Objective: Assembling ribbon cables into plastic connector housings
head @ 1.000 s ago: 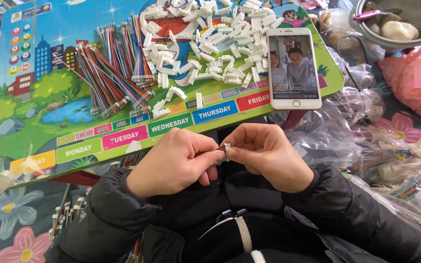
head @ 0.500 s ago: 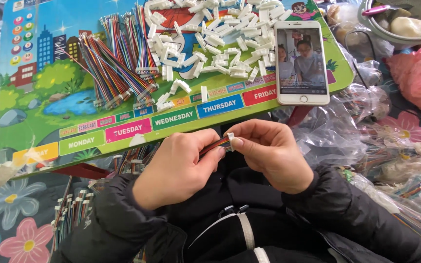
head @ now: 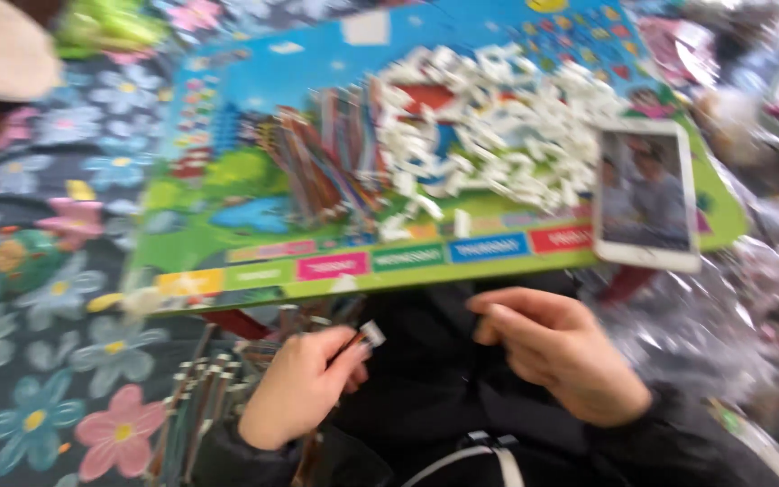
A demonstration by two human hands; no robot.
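Note:
The view is blurred by motion. My left hand (head: pixel 304 383) pinches a small white connector (head: pixel 372 335) with thin wires trailing from it, low in the frame over my dark jacket. My right hand (head: pixel 556 352) is apart from it to the right, fingers curled, nothing visible in it. Above both hands lies a colourful picture board (head: pixel 227 225) bearing a bundle of multicoloured wires (head: pixel 326 162) and a heap of small white connectors (head: pixel 498 135).
A white phone (head: pixel 646 194) with a lit screen lies on the board's right end. Finished wire pieces (head: pixel 196 406) lie at the lower left on a floral cloth (head: pixel 38 298). Crinkled clear plastic bags (head: pixel 723 334) fill the right side.
My hands were together on the connector; now they have parted, the left hand carrying the wired connector down and left. The camera has swung, shifting the board to the right.

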